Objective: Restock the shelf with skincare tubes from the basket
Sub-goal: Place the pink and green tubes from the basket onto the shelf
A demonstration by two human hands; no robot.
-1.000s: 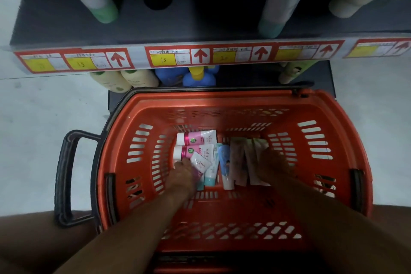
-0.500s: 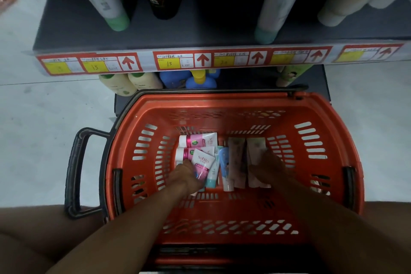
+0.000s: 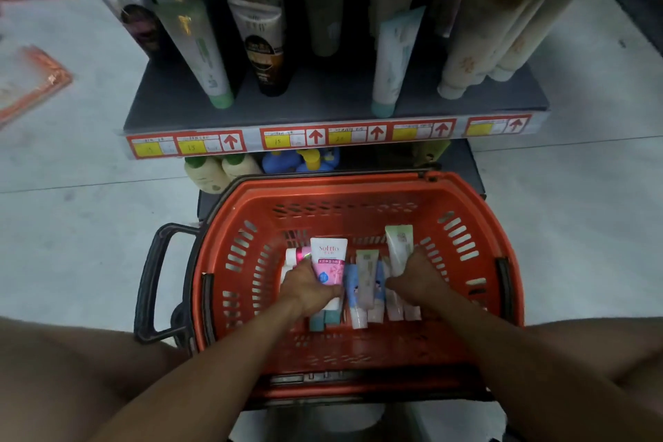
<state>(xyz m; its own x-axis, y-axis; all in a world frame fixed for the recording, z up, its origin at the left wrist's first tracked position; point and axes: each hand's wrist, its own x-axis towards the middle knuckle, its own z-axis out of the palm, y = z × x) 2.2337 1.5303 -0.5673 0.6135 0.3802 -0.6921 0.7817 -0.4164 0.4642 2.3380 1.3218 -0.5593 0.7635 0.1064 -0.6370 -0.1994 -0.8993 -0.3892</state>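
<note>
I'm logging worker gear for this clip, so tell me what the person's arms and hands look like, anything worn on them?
Both forearms are bare to the frame's bottom edge: no sleeves show. The left hand and right hand wear no gloves. No watch, bracelet or ring can be seen, though the fingers are partly hidden among the tubes.

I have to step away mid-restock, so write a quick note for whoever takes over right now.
Left hand grips the pink-and-white Softto tube; right hand grips a pale green-topped tube. Both are still inside the orange basket, lifted above the loose tubes on its floor. Neither held tube is shelved yet. Left: carry both to the shelf above, then the rest.
</note>
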